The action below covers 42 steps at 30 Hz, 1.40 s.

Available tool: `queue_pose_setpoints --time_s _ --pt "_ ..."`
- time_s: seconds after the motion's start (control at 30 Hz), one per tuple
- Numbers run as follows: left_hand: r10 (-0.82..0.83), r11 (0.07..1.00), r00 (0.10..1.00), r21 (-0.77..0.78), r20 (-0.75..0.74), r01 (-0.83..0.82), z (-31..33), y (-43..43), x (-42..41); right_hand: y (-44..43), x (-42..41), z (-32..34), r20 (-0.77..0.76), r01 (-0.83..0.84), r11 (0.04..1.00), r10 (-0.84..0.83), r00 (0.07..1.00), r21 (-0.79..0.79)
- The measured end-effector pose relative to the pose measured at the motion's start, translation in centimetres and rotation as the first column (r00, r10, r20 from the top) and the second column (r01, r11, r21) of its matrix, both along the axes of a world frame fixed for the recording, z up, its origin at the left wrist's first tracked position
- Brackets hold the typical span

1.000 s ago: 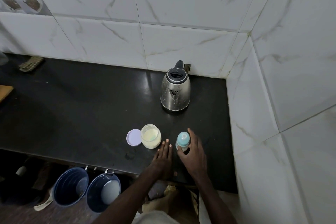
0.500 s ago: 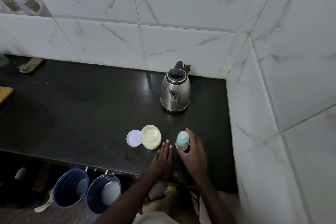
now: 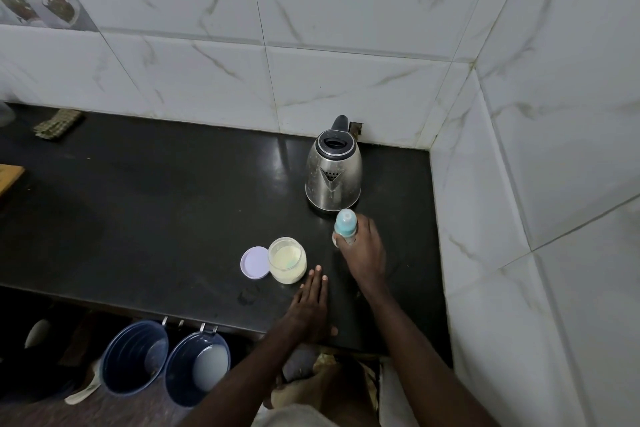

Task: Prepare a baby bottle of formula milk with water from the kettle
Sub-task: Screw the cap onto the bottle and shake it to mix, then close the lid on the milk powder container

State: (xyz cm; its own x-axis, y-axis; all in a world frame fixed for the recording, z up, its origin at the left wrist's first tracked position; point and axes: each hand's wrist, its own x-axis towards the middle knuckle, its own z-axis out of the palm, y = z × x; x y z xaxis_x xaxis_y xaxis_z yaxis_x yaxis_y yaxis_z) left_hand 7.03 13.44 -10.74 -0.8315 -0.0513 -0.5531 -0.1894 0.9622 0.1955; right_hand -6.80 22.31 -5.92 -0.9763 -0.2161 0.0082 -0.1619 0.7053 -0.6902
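Baby bottle [image 3: 345, 222] with a teal cap: it stands upright in the right hand [image 3: 364, 253], whose fingers and thumb curl round its clear body below the cap. Half a second ago the same hand held it nearer the person, level with the jar; since then hand and bottle have gone forward, and the bottle is now just in front of the kettle [image 3: 333, 174], close to its base. Whether the bottle's foot touches the counter [image 3: 173, 218] cannot be told, as the hand hides it.

The left hand [image 3: 310, 305] lies as before, flat on the counter near its front edge, fingers straight and together, holding nothing. The two hands are farther apart than they were, the right one ahead of the left and to its right.

Just beyond the left hand's fingertips and slightly to their left stands the open jar [image 3: 287, 260] of pale powder, unmoved, with its lilac lid [image 3: 255, 262] lying flat against its left side. The steel kettle stands ahead of the right hand, spout toward the person, its black handle toward the tiled wall.

Below the counter's edge, left of the left forearm, hang two dark blue buckets [image 3: 133, 357].
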Motion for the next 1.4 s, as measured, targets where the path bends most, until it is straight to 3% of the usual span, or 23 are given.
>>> queue_pose_setpoints --time_s 0.8,0.93,1.03,1.17,1.27,1.4 --pt "-0.021 0.999 0.996 0.032 -0.086 0.024 -0.5 -0.3 0.5 -1.8 -3.9 -0.2 -0.034 0.019 1.0 -0.019 0.999 -0.002" --pt "-0.012 0.998 0.989 0.066 -0.147 0.022 -0.7 -0.7 1.2 -0.8 -3.6 -0.9 0.022 -0.002 1.0 0.002 1.0 -0.016" --pt "0.0 0.996 0.982 0.093 -0.19 0.018 -1.1 -1.2 1.7 0.4 -2.1 -2.4 0.082 0.086 0.995 -0.082 0.993 -0.047" --pt "0.054 0.985 0.962 0.171 -0.266 -0.008 -1.2 -2.2 2.5 0.6 1.4 -4.3 0.053 0.115 0.993 -0.116 0.992 0.018" --pt "0.111 0.971 0.923 0.238 -0.369 -0.022 -0.7 -3.7 3.0 0.0 3.7 -4.8 0.039 0.065 0.998 -0.066 0.997 0.021" --pt "0.14 0.983 0.847 0.178 -0.512 -0.054 -0.6 -5.8 4.7 -1.3 5.7 -4.9 0.062 -0.043 0.999 0.041 0.997 0.031"
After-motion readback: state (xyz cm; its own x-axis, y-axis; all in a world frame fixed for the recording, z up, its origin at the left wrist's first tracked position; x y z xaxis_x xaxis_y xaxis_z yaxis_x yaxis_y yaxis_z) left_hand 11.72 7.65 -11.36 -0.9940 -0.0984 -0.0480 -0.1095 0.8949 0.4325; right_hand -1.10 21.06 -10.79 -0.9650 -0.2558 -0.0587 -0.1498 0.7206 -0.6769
